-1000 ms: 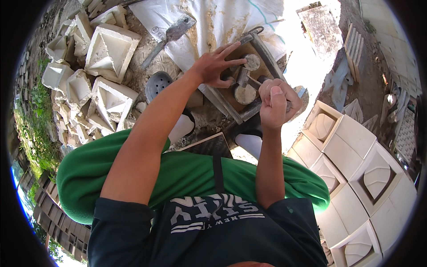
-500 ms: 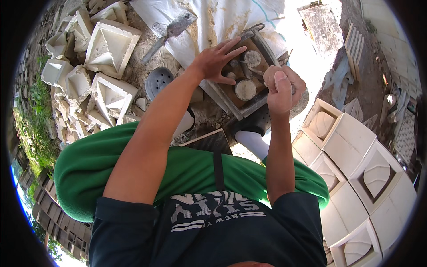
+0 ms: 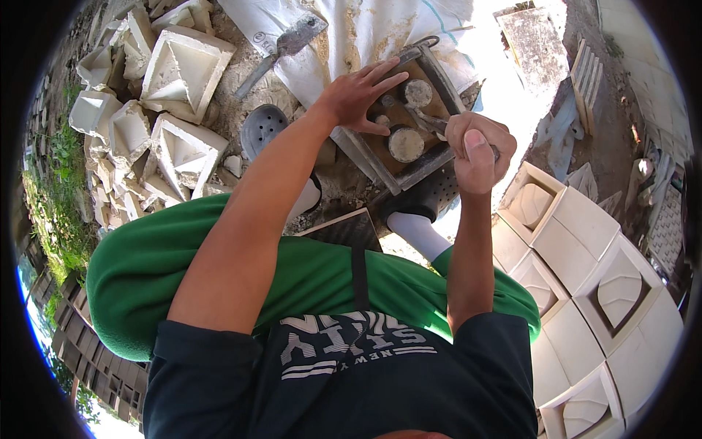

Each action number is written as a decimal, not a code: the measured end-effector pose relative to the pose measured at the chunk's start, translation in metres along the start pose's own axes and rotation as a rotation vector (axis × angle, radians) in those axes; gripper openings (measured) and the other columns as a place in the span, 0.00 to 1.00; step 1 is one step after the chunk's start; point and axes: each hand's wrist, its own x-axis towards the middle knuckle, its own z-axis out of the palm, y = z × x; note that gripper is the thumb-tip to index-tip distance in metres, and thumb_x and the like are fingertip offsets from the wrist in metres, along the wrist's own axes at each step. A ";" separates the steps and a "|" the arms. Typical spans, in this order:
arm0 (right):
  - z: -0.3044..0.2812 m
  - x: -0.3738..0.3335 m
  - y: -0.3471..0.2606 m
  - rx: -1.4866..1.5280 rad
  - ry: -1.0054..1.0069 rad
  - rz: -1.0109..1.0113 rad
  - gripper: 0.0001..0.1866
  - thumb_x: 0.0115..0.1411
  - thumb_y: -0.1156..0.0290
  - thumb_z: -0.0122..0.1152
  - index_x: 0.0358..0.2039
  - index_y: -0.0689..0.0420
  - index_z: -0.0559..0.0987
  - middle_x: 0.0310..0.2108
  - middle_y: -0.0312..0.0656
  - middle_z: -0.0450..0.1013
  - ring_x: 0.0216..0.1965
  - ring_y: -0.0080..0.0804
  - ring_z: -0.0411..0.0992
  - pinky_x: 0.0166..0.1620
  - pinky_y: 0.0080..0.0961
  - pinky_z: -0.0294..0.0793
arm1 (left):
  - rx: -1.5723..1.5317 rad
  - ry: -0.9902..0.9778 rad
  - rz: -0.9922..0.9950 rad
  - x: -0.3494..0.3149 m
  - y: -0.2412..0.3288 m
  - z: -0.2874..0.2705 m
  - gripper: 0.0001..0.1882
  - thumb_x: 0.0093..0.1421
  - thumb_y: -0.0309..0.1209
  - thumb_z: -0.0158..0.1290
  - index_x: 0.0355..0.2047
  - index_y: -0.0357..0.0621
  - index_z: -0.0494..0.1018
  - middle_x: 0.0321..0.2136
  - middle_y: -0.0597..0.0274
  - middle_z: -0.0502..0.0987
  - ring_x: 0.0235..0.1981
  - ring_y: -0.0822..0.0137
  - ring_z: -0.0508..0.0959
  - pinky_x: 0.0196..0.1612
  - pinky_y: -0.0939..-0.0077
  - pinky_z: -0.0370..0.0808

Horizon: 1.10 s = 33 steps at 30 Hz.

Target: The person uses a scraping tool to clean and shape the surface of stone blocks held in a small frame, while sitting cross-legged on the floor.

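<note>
Between my feet stands a grey square mould frame (image 3: pixel 380 170) with a brown inner surface. Two round pale-topped knobs rise inside it, a far one (image 3: pixel 418 94) and a near one (image 3: pixel 406 145). My left hand (image 3: pixel 358 99) rests over the frame's left side, fingers spread and holding nothing. At the frame's right side, my right hand (image 3: pixel 479 150) is closed round the handle of a slim tool (image 3: pixel 433 124). Its thin grey shank points left, in between the knobs. My fist hides the handle, and the tool's working end is hard to make out.
A trowel (image 3: pixel 292 40) lies on a white sheet (image 3: pixel 351 29) beyond the frame. Broken pale cast blocks (image 3: pixel 183 73) are heaped at left. Finished cream blocks (image 3: pixel 618 285) stand in rows at right. A weathered board (image 3: pixel 537 44) and a slatted wooden piece (image 3: pixel 585 80) lie at far right.
My right hand has shifted a little to the right, and more of the tool's shank shows between it and the knobs. My left hand has stayed nearly in place.
</note>
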 end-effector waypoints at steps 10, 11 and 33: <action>-0.017 -0.017 0.029 -0.071 0.014 0.121 0.18 0.56 0.67 0.54 0.15 0.65 0.65 0.13 0.34 0.58 0.16 0.21 0.53 0.22 0.24 0.48 | -0.017 -0.012 0.008 0.003 0.004 0.000 0.59 0.43 0.58 0.67 0.71 0.62 0.48 0.71 0.58 0.51 0.65 0.49 0.63 0.53 0.51 0.78; -0.015 -0.014 0.038 -0.205 0.010 0.178 0.19 0.57 0.66 0.54 0.14 0.64 0.65 0.12 0.34 0.57 0.15 0.20 0.52 0.21 0.24 0.47 | -0.008 -0.013 0.004 0.001 0.003 0.000 0.59 0.43 0.59 0.67 0.71 0.62 0.48 0.71 0.58 0.51 0.65 0.49 0.63 0.53 0.51 0.78; -0.017 -0.007 0.024 -0.027 -0.114 0.059 0.16 0.52 0.67 0.53 0.15 0.65 0.65 0.13 0.35 0.56 0.16 0.23 0.54 0.21 0.26 0.49 | 0.026 -0.038 -0.008 0.001 0.005 -0.002 0.59 0.44 0.64 0.64 0.71 0.62 0.49 0.72 0.61 0.49 0.67 0.53 0.62 0.54 0.55 0.78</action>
